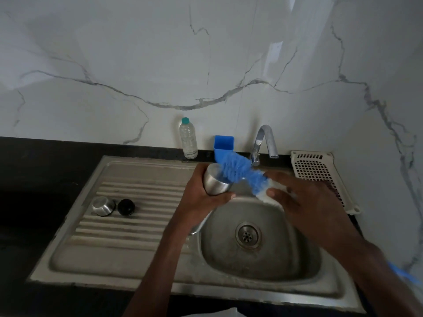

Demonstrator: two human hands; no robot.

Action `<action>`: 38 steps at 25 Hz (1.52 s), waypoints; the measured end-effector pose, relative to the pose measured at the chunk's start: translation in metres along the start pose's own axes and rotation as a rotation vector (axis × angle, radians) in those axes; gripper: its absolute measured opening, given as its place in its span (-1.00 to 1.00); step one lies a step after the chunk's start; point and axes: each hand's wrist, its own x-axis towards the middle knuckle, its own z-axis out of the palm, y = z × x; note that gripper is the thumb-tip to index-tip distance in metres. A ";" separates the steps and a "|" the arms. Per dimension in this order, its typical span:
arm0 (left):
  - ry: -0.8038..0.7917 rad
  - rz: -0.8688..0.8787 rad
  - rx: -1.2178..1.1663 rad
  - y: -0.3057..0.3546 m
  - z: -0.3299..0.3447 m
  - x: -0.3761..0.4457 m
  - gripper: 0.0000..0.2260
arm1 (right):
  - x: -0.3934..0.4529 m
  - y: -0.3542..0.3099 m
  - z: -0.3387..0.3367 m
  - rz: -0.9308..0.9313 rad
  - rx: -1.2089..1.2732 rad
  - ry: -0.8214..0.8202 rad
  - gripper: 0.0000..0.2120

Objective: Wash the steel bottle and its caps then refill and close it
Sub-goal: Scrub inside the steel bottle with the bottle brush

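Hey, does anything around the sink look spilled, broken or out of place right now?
Nothing stands out. The steel cap and black cap sit on the drainboard, apart from the steel bottle; no spill or damage shows.

We see a brushed steel bottle [216, 179] in the left hand [201, 195], meeting blue plastic bristles of a brush [238, 169] gripped by the right hand [306, 202]; beneath the hands, a dull, water-stained metal sink [137, 248] in a matt black tabletop [45, 161]; behind, glossy veined marble wall [137, 65].
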 end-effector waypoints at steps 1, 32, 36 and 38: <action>0.011 -0.002 0.026 0.000 0.000 0.001 -0.31 | 0.003 0.001 0.005 0.018 0.022 0.003 -0.62; 0.418 -0.068 -0.401 -0.009 -0.086 -0.009 0.03 | 0.060 -0.062 0.138 0.314 0.687 -0.123 -0.67; 0.583 -0.069 -0.192 -0.014 -0.133 -0.002 -0.13 | 0.075 -0.080 0.169 0.472 0.832 -0.238 -0.72; 0.694 -0.089 -0.121 -0.017 -0.165 0.005 -0.23 | 0.083 -0.091 0.189 0.479 0.838 -0.299 -0.69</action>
